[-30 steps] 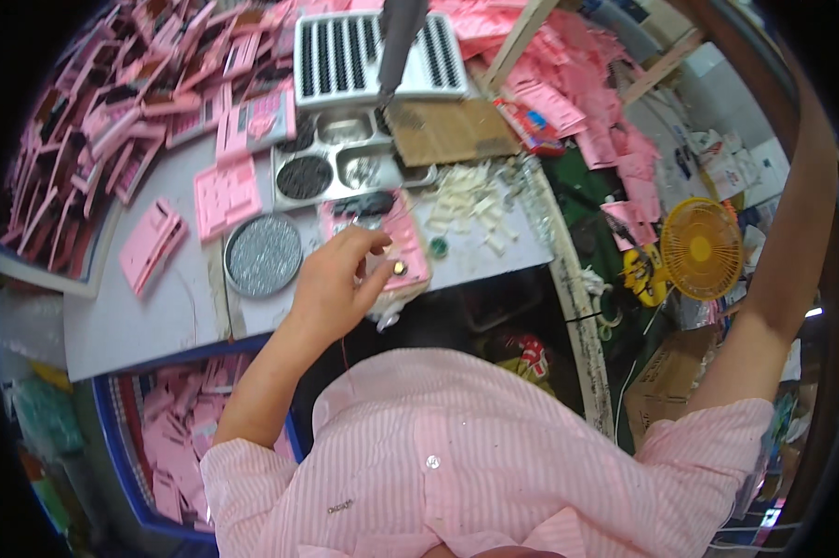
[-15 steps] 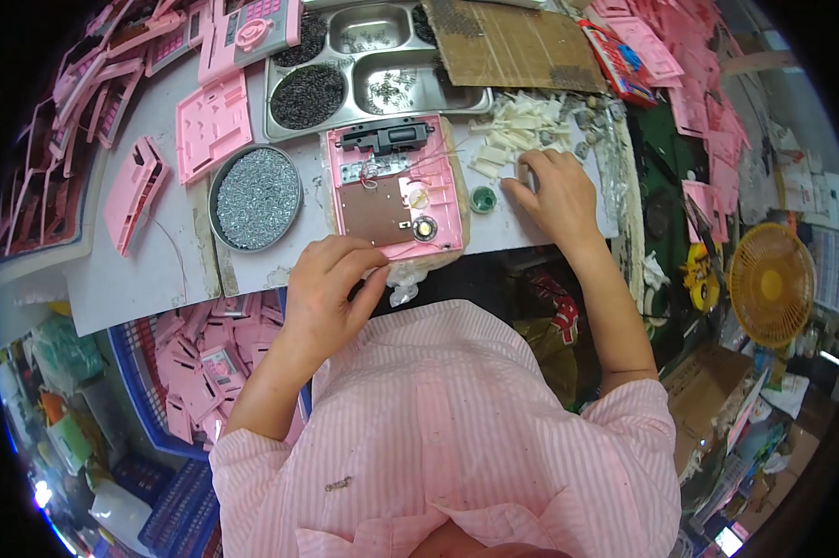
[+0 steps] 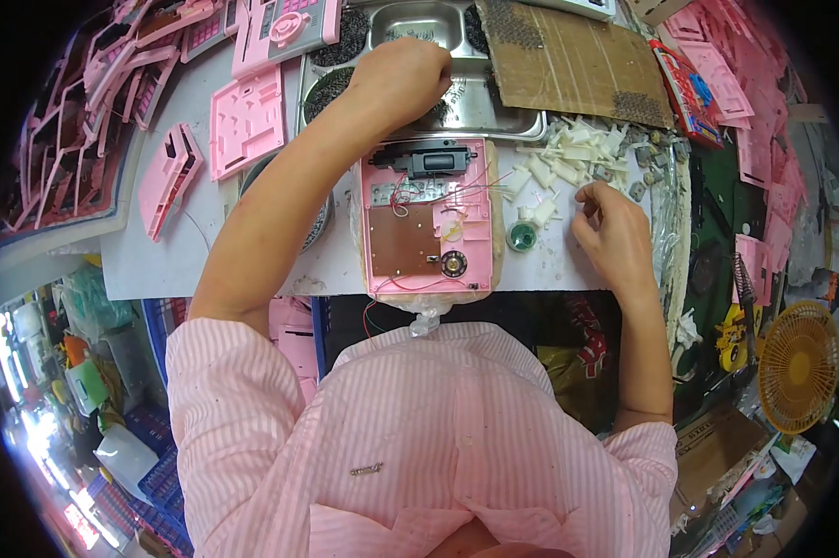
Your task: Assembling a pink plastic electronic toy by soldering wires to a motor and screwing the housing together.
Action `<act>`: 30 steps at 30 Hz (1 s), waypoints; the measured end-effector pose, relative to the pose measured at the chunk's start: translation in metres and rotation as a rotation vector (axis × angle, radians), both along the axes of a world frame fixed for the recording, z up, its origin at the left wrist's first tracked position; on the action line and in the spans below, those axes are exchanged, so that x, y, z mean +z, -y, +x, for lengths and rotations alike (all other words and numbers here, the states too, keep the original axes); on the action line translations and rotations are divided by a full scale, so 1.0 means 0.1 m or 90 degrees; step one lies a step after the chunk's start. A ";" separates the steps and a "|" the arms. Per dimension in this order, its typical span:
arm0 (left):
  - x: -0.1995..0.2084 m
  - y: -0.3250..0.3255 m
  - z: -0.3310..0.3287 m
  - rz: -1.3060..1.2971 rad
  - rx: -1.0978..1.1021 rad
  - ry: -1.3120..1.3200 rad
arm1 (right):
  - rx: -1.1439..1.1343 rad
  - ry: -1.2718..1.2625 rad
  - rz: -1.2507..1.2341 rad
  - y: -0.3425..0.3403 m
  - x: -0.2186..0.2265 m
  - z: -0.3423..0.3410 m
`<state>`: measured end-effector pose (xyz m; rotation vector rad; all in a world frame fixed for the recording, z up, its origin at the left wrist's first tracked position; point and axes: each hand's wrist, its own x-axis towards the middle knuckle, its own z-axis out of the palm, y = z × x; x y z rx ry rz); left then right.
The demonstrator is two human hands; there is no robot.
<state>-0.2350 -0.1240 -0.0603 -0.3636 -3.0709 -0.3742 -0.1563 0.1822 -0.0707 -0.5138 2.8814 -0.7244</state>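
My left hand (image 3: pixel 405 82) is over a steel compartment tray (image 3: pixel 517 121) holding small dark screws; its fingertips are hidden beneath it. In front of me lies a pink plastic casing (image 3: pixel 480 209) with a brown circuit board (image 3: pixel 401 242), a black mechanism (image 3: pixel 438 160), thin wires and a round black-rimmed part (image 3: pixel 454 264). It rests on a pad wrapped in clear plastic. My right hand (image 3: pixel 614 237) hovers beside a heap of white plastic pieces (image 3: pixel 577 153), fingers loosely bent, thumb apart, nothing visible in them. A small cup of green stuff (image 3: pixel 522 236) stands between that hand and the casing.
My left forearm partly covers a round bowl (image 3: pixel 324 223) of metal parts. Pink panels (image 3: pixel 248 121) and casings are stacked at left. A cardboard sheet (image 3: pixel 577 65) lies across the tray's right side. Right of the table are more pink parts and a yellow fan (image 3: pixel 800 367).
My left hand has left the casing's near edge and reached forward over the tray. My right hand's fingers are more bent. The view has shifted, so the table items appear farther right.
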 end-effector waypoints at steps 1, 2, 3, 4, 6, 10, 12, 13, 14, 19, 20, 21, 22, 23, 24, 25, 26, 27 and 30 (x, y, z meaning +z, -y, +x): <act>0.04 -0.02 -0.03 -0.001 -0.014 0.025 | 0.005 -0.016 0.001 0.00 0.03 0.02; 0.06 -0.04 -0.05 -0.002 -0.027 0.050 | 0.011 -0.032 0.001 0.00 0.05 0.02; 0.05 -0.05 -0.05 -0.003 -0.053 0.065 | 0.028 -0.043 -0.009 0.01 0.05 0.02; 0.05 -0.05 -0.05 -0.005 -0.080 0.080 | 0.046 -0.053 -0.020 0.02 0.05 0.02; 0.01 -0.09 -0.05 -0.043 -0.113 0.107 | 0.053 -0.063 -0.035 0.03 0.07 0.01; 0.01 -0.26 -0.05 -0.181 -0.100 0.157 | 0.038 -0.050 -0.038 0.06 0.10 -0.09; 0.02 -0.26 -0.05 -0.189 -0.144 0.134 | 0.054 -0.054 -0.039 0.10 0.09 -0.11; 0.04 -0.22 -0.03 -0.112 -0.148 0.058 | 0.068 -0.063 -0.042 0.12 0.06 -0.11; 0.06 -0.14 0.02 -0.033 -0.148 -0.018 | 0.083 -0.073 -0.045 0.15 0.06 -0.10; 0.41 0.08 0.67 0.386 -0.002 0.049 | 0.266 -0.104 0.031 0.17 0.03 -0.14; 0.47 0.08 0.88 0.471 0.048 0.126 | 0.286 -0.095 0.048 0.19 -0.01 -0.14; 0.46 0.06 1.06 0.482 0.048 0.120 | 0.303 -0.087 0.065 0.21 -0.04 -0.14; 0.42 0.04 1.24 0.491 0.050 0.115 | 0.300 -0.074 0.080 0.23 -0.02 -0.16; 0.41 0.02 1.38 0.524 0.047 0.155 | 0.297 -0.061 0.096 0.25 0.03 -0.19; 0.39 0.01 1.52 0.543 0.057 0.165 | 0.298 -0.048 0.109 0.27 0.07 -0.21; 0.36 0.00 1.62 0.582 0.074 0.160 | 0.296 -0.091 0.098 0.26 0.09 -0.24; 0.32 -0.02 1.71 0.621 0.090 0.155 | 0.259 -0.129 0.063 0.20 0.13 -0.24; 0.25 -0.05 1.81 0.715 0.102 0.176 | 0.229 -0.167 0.026 0.14 0.18 -0.25; 0.09 -0.18 2.00 0.941 0.129 0.287 | 0.032 -0.023 -0.293 0.22 0.35 -0.03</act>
